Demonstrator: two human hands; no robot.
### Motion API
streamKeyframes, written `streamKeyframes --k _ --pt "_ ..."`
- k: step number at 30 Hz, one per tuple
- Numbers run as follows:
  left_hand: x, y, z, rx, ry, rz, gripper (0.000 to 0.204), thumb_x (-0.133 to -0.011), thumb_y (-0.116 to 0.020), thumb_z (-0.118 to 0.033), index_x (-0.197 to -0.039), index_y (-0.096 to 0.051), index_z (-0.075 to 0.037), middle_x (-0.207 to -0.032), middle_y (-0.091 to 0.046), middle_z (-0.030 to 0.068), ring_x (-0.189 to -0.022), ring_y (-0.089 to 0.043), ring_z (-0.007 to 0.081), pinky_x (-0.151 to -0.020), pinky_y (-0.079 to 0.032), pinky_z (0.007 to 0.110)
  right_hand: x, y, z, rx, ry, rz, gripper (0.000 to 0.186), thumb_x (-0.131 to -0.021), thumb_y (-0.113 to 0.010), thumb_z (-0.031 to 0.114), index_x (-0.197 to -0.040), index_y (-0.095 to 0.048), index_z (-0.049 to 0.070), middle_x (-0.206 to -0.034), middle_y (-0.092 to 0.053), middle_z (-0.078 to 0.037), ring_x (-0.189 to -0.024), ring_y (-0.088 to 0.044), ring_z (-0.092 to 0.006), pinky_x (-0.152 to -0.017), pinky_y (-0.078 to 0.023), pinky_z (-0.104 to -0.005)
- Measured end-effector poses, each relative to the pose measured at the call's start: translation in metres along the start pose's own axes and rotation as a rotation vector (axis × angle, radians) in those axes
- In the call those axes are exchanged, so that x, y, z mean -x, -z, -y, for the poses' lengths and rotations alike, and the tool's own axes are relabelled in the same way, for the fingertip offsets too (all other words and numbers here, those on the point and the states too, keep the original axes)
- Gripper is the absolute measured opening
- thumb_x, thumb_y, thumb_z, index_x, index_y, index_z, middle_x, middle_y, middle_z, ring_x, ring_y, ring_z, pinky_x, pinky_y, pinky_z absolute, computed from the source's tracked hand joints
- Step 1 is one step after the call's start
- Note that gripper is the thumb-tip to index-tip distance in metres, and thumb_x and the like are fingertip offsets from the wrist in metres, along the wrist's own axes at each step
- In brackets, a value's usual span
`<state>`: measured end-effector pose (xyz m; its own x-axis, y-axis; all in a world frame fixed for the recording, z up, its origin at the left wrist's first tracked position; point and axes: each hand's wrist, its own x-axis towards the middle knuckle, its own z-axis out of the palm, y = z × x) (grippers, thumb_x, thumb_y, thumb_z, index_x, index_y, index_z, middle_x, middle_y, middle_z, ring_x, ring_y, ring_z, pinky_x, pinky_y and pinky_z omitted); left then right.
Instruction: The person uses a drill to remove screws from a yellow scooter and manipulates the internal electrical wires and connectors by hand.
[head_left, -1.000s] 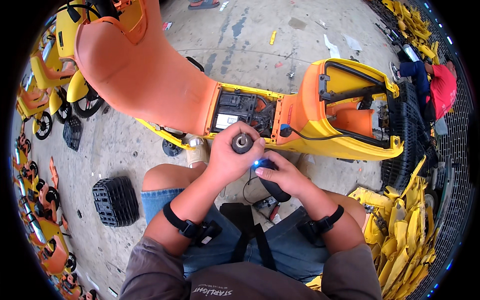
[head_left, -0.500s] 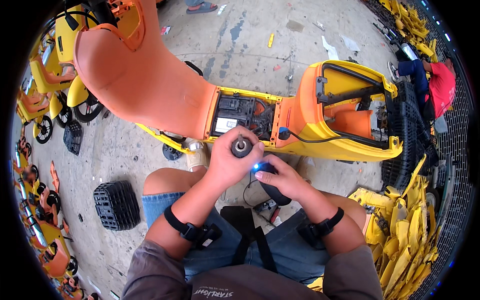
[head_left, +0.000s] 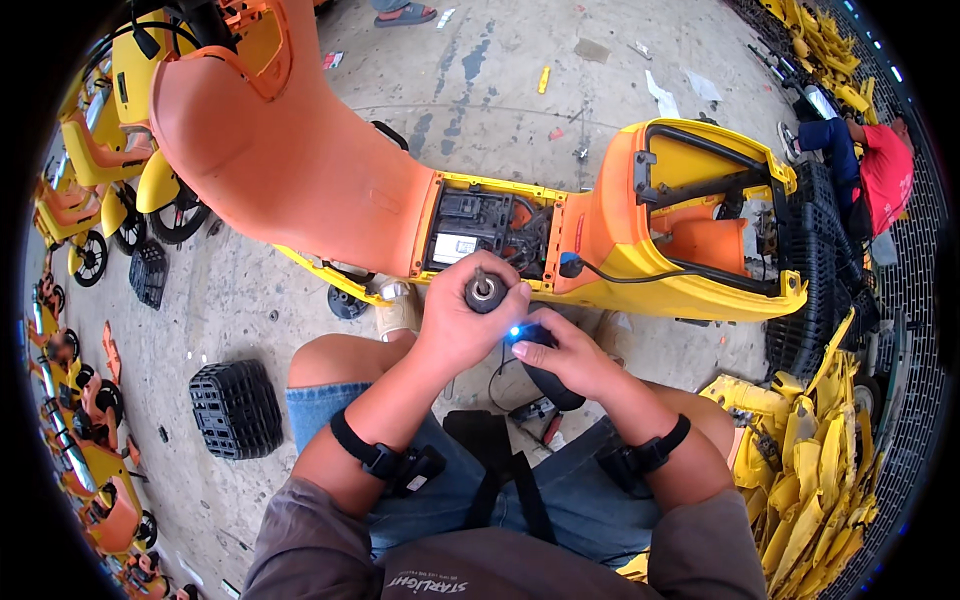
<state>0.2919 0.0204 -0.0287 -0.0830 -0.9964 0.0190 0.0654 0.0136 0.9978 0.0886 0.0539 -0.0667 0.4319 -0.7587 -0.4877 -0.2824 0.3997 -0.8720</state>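
Observation:
A black cordless drill [head_left: 549, 378] is held between my two hands above my lap, its small blue-white light [head_left: 515, 331] lit. My left hand [head_left: 458, 312] is closed around the front end, with the chuck [head_left: 484, 290] and a short bit pointing up out of the fist. Around the drill's body my right hand [head_left: 568, 354] is closed, with its thumb near the light; its fingers are mostly hidden under the tool. Just beyond both hands lies an orange-and-yellow scooter body [head_left: 395, 215], with an open bay of black parts and cables [head_left: 490, 228] in its middle.
Stacked yellow panels [head_left: 800, 450] stand at my right. Black crates [head_left: 236, 410] lie on the floor at left, beside a row of yellow scooters [head_left: 95, 150]. A person in a red shirt [head_left: 885, 175] sits at far right. A black cable [head_left: 640, 282] crosses the scooter's side.

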Motion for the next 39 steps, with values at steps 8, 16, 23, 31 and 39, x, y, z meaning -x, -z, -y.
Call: streamKeyframes --k 8,16,23,31,39 --pt "-0.0003 0.0006 0.0002 -0.043 -0.014 -0.008 0.009 -0.09 -0.073 -0.002 -0.09 -0.064 -0.001 -0.088 -0.07 0.004 -0.079 -0.064 0.0083 -0.071 -0.053 0.026 0.0001 -0.0037 -0.0022 -0.011 0.011 -0.02 0.066 -0.093 -0.076 0.047 -0.131 -0.057 -0.002 -0.11 -0.066 -0.013 -0.101 -0.061 -0.0175 -0.089 -0.05 -0.0331" --pt "0.0006 0.0007 0.0009 -0.032 -0.007 0.01 0.009 -0.09 -0.073 -0.001 -0.09 -0.064 -0.001 -0.088 -0.069 0.004 -0.078 -0.064 0.0087 -0.071 -0.053 0.026 0.0013 -0.0032 -0.0005 -0.073 0.013 -0.009 0.063 -0.093 -0.077 0.044 -0.13 -0.057 -0.002 -0.11 -0.066 -0.011 -0.102 -0.06 -0.0165 -0.089 -0.05 -0.0328" --pt "0.0013 -0.001 -0.0018 -0.024 0.012 -0.007 0.01 -0.089 -0.074 -0.005 -0.088 -0.064 -0.002 -0.086 -0.068 0.0029 -0.076 -0.061 0.0076 -0.07 -0.051 0.025 0.0028 -0.0044 -0.0002 -0.066 0.002 -0.022 0.061 -0.093 -0.077 0.043 -0.128 -0.058 -0.003 -0.108 -0.065 -0.01 -0.101 -0.059 -0.0157 -0.089 -0.05 -0.0327" --pt "0.0021 -0.0028 -0.0005 0.034 0.045 -0.019 0.01 -0.087 -0.075 -0.006 -0.086 -0.065 -0.003 -0.082 -0.065 0.001 -0.075 -0.057 0.0062 -0.068 -0.049 0.025 0.0042 -0.0041 -0.0015 -0.076 0.023 -0.005 0.06 -0.094 -0.076 0.043 -0.128 -0.058 -0.003 -0.109 -0.065 -0.011 -0.101 -0.059 -0.0158 -0.09 -0.049 -0.0324" --pt "0.0029 -0.0011 0.0017 -0.027 0.002 0.01 0.009 -0.09 -0.073 -0.003 -0.089 -0.064 -0.002 -0.086 -0.069 0.0036 -0.075 -0.063 0.0086 -0.068 -0.052 0.025 0.0051 -0.0029 -0.0035 -0.047 0.015 -0.008 0.059 -0.094 -0.076 0.043 -0.129 -0.058 -0.001 -0.11 -0.066 -0.011 -0.102 -0.06 -0.0164 -0.091 -0.049 -0.0332"
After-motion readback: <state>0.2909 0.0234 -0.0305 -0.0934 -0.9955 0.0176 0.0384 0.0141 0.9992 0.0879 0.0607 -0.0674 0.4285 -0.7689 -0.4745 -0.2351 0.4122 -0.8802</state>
